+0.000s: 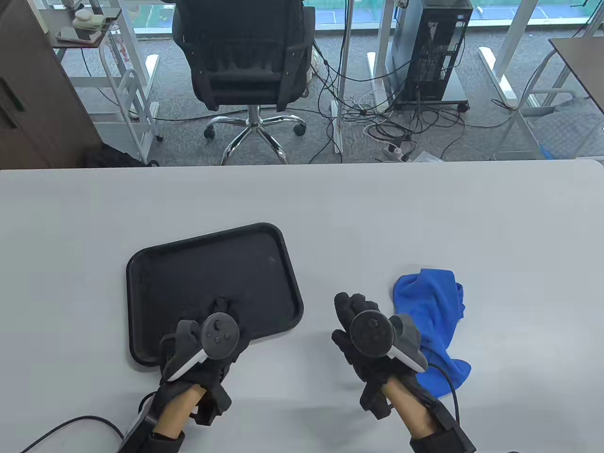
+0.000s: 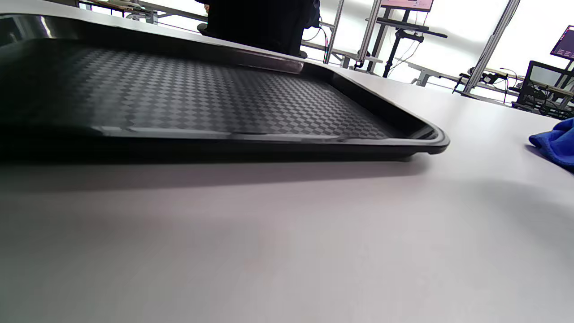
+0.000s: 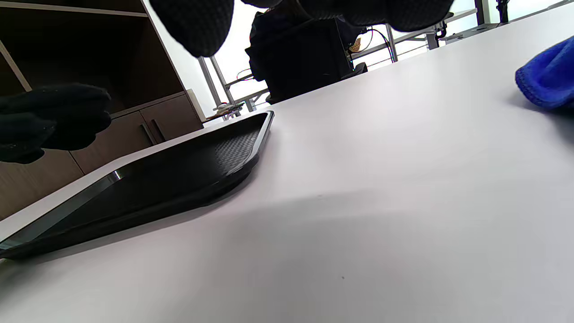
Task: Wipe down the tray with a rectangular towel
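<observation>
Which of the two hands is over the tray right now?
The left hand: it reaches over the near rim of the black tray. The right hand is over bare table, beside the blue towel.

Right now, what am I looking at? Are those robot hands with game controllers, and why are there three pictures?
They are a person's hands in black sensor gloves. The round controller-like things are trackers strapped to the backs of the hands; the fingers don't hold them. The big picture looks down at the white table. The other two come from small cameras on each wrist, low by the table. On the table lie a black tray and a crumpled blue towel. The left hand is over the tray's near edge; I can't tell if it touches. The right hand is between the tray and the towel, right beside the towel, with its fingers loose. The towel isn't picked up yet.
</observation>
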The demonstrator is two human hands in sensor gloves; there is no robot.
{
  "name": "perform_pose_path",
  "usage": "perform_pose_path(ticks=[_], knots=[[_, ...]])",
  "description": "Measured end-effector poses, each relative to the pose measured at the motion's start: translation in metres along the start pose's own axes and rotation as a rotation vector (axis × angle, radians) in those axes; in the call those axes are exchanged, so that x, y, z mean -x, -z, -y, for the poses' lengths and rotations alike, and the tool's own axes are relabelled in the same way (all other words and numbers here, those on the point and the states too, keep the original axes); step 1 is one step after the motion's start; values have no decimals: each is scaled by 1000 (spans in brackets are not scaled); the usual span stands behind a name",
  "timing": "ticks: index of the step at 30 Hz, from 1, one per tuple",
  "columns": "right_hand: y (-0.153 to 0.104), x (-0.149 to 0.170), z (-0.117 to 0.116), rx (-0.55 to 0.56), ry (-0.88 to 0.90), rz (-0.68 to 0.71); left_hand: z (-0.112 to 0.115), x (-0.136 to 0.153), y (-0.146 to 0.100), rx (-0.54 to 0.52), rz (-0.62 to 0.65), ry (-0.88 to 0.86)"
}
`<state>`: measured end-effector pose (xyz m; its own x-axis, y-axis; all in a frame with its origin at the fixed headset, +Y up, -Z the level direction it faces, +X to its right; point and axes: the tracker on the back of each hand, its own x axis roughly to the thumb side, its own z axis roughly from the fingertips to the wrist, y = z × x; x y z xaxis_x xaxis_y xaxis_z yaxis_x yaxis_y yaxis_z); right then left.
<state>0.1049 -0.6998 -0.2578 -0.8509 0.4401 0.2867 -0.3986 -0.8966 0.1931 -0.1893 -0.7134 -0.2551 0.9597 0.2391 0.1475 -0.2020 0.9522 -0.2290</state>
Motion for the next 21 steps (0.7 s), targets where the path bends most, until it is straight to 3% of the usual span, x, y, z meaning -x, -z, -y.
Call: perform_pose_path(ticks=[13, 21], knots=[[0, 0, -1, -8, 1, -3, 4, -1, 1, 17, 0, 4], [1, 1, -1, -3, 13, 11, -17, 16, -1, -101, -73, -52]])
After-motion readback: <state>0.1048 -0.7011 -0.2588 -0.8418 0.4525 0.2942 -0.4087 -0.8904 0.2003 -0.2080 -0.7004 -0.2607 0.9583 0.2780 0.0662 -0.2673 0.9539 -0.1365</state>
